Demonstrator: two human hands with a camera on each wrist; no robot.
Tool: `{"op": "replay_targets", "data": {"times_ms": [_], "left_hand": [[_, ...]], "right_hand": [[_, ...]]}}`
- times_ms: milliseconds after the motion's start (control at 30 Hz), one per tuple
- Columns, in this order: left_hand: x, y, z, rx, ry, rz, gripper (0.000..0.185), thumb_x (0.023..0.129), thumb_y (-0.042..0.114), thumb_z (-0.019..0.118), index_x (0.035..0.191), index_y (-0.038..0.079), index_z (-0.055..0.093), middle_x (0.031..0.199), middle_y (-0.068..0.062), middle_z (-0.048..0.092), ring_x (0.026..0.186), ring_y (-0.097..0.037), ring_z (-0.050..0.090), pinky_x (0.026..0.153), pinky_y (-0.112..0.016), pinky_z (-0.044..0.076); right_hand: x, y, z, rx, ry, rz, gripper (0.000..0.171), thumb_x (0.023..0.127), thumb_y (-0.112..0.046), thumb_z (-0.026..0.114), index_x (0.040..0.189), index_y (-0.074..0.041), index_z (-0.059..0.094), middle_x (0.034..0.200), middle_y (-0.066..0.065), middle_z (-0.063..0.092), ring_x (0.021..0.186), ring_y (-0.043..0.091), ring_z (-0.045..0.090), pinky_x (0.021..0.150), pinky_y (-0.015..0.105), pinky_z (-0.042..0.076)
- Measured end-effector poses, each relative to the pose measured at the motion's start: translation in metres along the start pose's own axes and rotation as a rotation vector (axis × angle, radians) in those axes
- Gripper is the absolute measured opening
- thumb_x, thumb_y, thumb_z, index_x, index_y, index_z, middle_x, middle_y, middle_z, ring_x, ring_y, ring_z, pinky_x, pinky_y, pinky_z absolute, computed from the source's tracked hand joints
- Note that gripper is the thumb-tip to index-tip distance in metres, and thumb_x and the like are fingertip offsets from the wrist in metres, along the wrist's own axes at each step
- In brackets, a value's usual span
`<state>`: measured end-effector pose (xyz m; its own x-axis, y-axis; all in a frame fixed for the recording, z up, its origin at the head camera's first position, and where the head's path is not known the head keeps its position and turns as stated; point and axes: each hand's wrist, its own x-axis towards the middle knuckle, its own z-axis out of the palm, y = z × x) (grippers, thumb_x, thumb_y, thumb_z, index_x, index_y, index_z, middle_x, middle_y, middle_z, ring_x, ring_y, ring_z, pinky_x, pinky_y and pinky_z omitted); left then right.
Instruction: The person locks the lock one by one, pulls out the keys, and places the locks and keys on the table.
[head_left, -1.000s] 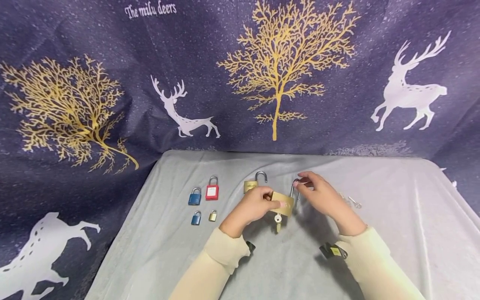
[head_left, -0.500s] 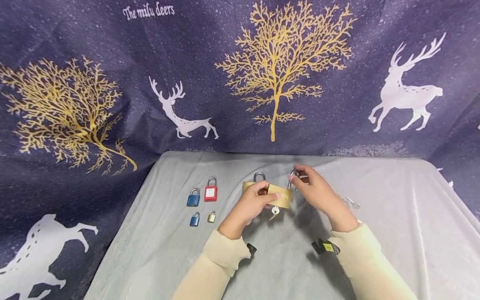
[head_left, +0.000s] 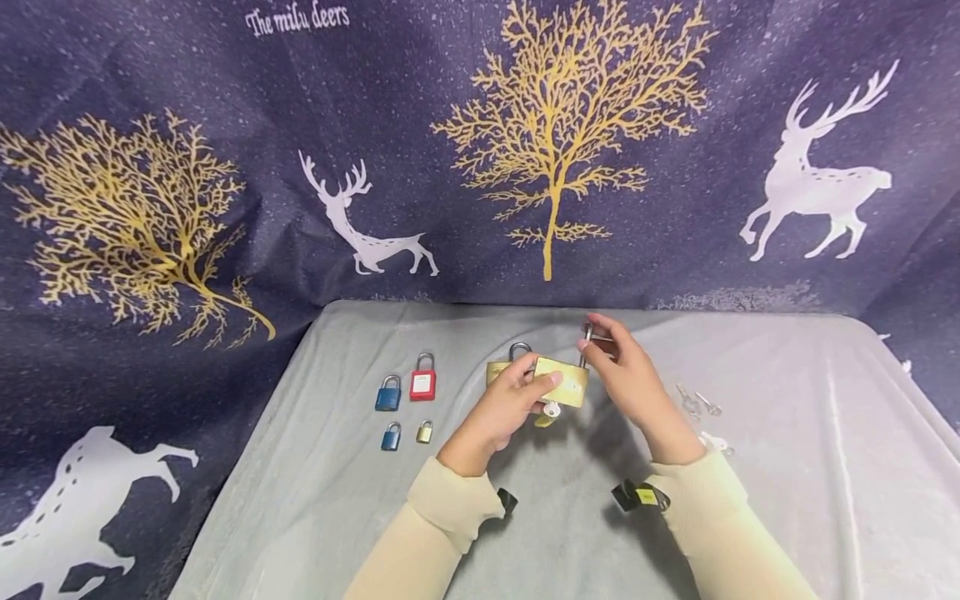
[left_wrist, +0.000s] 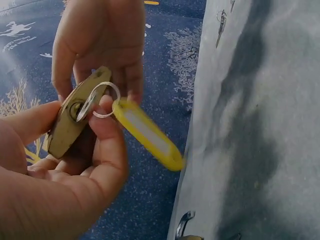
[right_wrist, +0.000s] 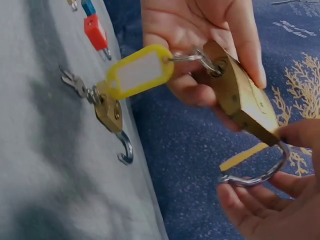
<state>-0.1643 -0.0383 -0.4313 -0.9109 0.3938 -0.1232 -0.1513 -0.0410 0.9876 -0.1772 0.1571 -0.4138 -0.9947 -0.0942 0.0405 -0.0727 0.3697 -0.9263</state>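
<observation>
Aloft over a grey-covered table [head_left: 562, 533], the left hand [head_left: 495, 408] grips a brass padlock [head_left: 564, 384] by its body while the right hand [head_left: 633, 387] pinches its unlatched shackle [right_wrist: 252, 181]; a yellow tag [right_wrist: 140, 72] hangs beneath.

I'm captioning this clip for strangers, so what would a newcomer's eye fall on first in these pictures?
Probably the brass padlock in the middle, its body gripped by the left hand and its shackle pinched by the right hand, with a yellow tag dangling beneath. Next, likely the upright golden tree at top centre on the dark blue backdrop. Then perhaps the red padlock, on the left of the grey cloth.
</observation>
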Motion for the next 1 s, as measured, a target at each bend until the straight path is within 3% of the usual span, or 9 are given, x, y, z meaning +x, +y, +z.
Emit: {"op": "replay_targets", "data": {"times_ms": [100,200,267,333,500,633,767,1000], "left_hand": [[0.000,0.000,0.001,-0.081,-0.043,0.009,0.031,0.104,0.014,0.054,0.131,0.000,0.050,0.107,-0.009,0.068,0.085,-0.012,0.069,0.077,-0.032,0.060],[-0.002,0.000,0.003,-0.166,-0.108,0.019,0.033,0.106,0.014,0.050,0.135,0.000,0.045,0.117,-0.019,0.064,0.097,-0.037,0.073,0.081,-0.044,0.063],[-0.002,0.001,0.005,-0.202,-0.150,0.018,0.034,0.107,0.015,0.047,0.137,0.001,0.041,0.122,-0.021,0.060,0.105,-0.051,0.068,0.081,-0.048,0.062],[-0.003,0.001,0.008,-0.215,-0.181,0.010,0.034,0.108,0.015,0.046,0.138,0.002,0.039,0.125,-0.024,0.059,0.110,-0.058,0.063,0.079,-0.047,0.063],[-0.004,0.000,0.014,-0.203,-0.196,-0.013,0.031,0.106,0.013,0.048,0.135,0.002,0.041,0.121,-0.024,0.062,0.098,-0.038,0.073,0.073,-0.031,0.061],[-0.005,-0.001,0.017,-0.183,-0.193,-0.010,0.027,0.104,0.008,0.051,0.129,-0.002,0.047,0.106,-0.015,0.068,0.085,-0.022,0.074,0.071,-0.026,0.059],[-0.004,-0.004,0.020,-0.169,-0.189,0.007,0.024,0.103,0.008,0.054,0.122,-0.007,0.053,0.092,-0.009,0.069,0.080,-0.021,0.072,0.069,-0.027,0.059],[-0.007,-0.001,0.023,-0.130,-0.152,0.023,0.016,0.103,0.015,0.058,0.114,0.004,0.056,0.082,-0.006,0.068,0.069,-0.016,0.069,0.059,-0.027,0.057]], "right_hand": [[0.000,0.001,0.005,0.081,0.026,-0.041,0.053,0.105,-0.030,0.055,0.154,-0.016,0.039,0.148,0.013,0.053,0.134,0.031,0.055,0.110,0.039,0.047],[-0.001,0.000,0.010,0.191,0.035,-0.082,0.048,0.105,-0.018,0.052,0.151,-0.012,0.041,0.143,0.011,0.056,0.129,0.025,0.059,0.103,0.022,0.049],[-0.002,-0.001,0.014,0.264,0.037,-0.113,0.046,0.105,-0.012,0.050,0.150,-0.009,0.042,0.141,0.010,0.055,0.125,0.021,0.061,0.098,0.017,0.051],[-0.003,-0.002,0.019,0.327,0.049,-0.144,0.044,0.105,-0.008,0.048,0.148,-0.006,0.043,0.136,0.007,0.056,0.121,0.017,0.062,0.096,0.017,0.052],[-0.003,0.001,0.028,0.452,0.109,-0.208,0.032,0.106,-0.006,0.045,0.137,-0.001,0.049,0.125,0.000,0.062,0.114,0.014,0.067,0.097,0.023,0.054],[-0.003,0.003,0.034,0.635,0.096,-0.249,0.026,0.109,-0.013,0.042,0.127,0.004,0.050,0.122,0.010,0.065,0.114,0.021,0.070,0.100,0.031,0.055],[-0.005,0.003,0.039,0.781,0.080,-0.304,0.026,0.110,-0.019,0.040,0.118,0.003,0.052,0.116,0.013,0.069,0.108,0.022,0.073,0.099,0.036,0.055],[-0.009,-0.003,0.040,0.917,0.057,-0.377,0.032,0.112,-0.021,0.033,0.111,0.001,0.056,0.107,0.011,0.071,0.099,0.022,0.075,0.093,0.034,0.059]]}}
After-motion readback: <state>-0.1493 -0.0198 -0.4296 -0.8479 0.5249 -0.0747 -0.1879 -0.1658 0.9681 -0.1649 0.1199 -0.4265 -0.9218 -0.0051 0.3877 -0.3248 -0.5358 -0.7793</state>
